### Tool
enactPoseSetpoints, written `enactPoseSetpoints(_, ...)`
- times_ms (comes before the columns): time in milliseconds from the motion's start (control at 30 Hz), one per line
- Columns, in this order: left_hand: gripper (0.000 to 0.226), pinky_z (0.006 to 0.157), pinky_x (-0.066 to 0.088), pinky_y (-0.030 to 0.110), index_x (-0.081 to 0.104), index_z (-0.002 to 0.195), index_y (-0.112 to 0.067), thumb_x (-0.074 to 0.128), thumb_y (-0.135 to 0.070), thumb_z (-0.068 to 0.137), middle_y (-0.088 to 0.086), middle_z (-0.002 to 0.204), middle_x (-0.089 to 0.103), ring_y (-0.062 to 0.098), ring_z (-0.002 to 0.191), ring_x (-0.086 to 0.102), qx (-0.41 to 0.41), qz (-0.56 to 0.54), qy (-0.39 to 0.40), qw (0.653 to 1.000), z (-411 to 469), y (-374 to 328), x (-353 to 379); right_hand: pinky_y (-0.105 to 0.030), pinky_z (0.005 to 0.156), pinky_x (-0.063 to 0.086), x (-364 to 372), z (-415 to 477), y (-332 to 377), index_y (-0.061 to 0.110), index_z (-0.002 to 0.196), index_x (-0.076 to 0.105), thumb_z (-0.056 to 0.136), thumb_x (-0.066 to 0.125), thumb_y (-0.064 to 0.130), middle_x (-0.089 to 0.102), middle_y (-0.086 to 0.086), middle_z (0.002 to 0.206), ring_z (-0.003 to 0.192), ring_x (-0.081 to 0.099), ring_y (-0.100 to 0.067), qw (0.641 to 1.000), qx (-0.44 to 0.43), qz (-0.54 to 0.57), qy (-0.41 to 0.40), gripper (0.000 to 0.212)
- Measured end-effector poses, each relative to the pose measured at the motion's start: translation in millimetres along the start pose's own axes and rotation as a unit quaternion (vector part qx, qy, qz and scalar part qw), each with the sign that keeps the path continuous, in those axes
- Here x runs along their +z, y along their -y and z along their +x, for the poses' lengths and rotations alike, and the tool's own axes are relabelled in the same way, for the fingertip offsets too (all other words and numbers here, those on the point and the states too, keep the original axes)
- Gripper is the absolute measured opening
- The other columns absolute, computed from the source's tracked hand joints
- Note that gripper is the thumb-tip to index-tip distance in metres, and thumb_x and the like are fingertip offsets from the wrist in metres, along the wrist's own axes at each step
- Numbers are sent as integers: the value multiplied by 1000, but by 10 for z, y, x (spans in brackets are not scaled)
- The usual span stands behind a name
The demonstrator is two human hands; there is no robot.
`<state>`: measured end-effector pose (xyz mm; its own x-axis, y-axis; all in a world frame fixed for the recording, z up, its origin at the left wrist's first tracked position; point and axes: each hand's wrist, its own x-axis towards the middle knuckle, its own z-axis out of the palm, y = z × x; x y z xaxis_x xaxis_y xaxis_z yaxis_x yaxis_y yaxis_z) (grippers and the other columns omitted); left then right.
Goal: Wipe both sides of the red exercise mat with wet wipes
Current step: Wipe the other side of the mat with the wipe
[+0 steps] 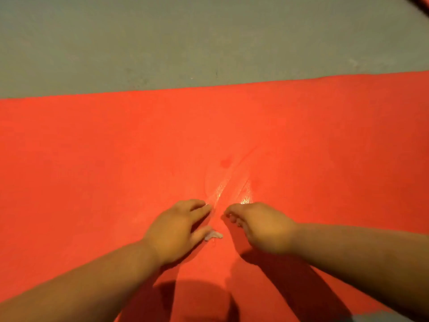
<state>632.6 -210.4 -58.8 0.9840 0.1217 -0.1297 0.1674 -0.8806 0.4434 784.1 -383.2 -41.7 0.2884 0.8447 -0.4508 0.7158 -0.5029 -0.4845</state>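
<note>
The red exercise mat (116, 159) lies flat on the floor and fills most of the view. My left hand (176, 231) lies palm down on the mat with its fingers straight. A small crumpled white wet wipe (214, 235) sticks out from under its thumb. Just to the right, my right hand (262, 226) is held over the mat, its fingers loosely curled downward. I see nothing in it. Shiny wet streaks (228, 187) run up the mat beyond both hands.
Grey bare floor (185, 38) stretches beyond the mat's far edge. A dark red object (421, 3) cuts across the top right corner. Shadows of my arms and head fall on the near part of the mat.
</note>
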Motion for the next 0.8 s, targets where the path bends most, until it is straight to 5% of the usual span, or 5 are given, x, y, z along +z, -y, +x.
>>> enactPoseSetpoints(200, 21, 71, 46, 20, 60, 101, -27, 42, -35, 95, -9, 96, 56, 10, 83, 59, 77, -14, 60, 995, -207, -476, 398, -23, 112, 20, -163, -824, -528, 32, 149, 18, 93, 45, 21, 17, 2, 158, 141, 23, -15, 990, 84, -91, 63, 63)
enactPoseSetpoints(333, 19, 57, 47, 25, 66, 92, -24, 50, -25, 82, -4, 84, 58, 17, 71, 62, 125, 58, 26, 990, 84, -275, 309, -34, 117, 12, 94, -951, -529, 40, 149, -1, 94, 48, 42, -14, 6, 158, 146, -7, -20, 988, 92, -117, 39, 74)
enactPoseSetpoints(600, 20, 81, 43, 36, 71, 103, -5, 56, -10, 92, 22, 108, 62, 38, 97, 59, -235, 4, -152, 960, 1507, 101, 19, -59, 113, 6, 6, -833, -851, 52, 138, -24, 51, 66, 80, -36, -1, 151, 140, -24, -39, 963, 257, -76, 20, 129)
enactPoseSetpoints(700, 11, 68, 43, 31, 71, 90, -16, 60, -14, 87, 7, 90, 59, 27, 82, 61, -49, 34, -104, 993, 1058, -495, 293, -52, 115, 5, 2, -888, -939, 56, 134, -26, 51, 60, 84, -35, 7, 149, 142, -23, -32, 970, 231, -77, 7, 123)
enactPoseSetpoints(800, 20, 69, 40, 25, 58, 89, -19, 42, -28, 97, -3, 90, 52, 11, 82, 53, 191, -15, 127, 973, 412, -945, 398, -43, 116, 0, -15, -948, -1045, 60, 128, -27, 51, 55, 88, -37, 12, 145, 142, -25, -25, 973, 213, -84, -8, 116)
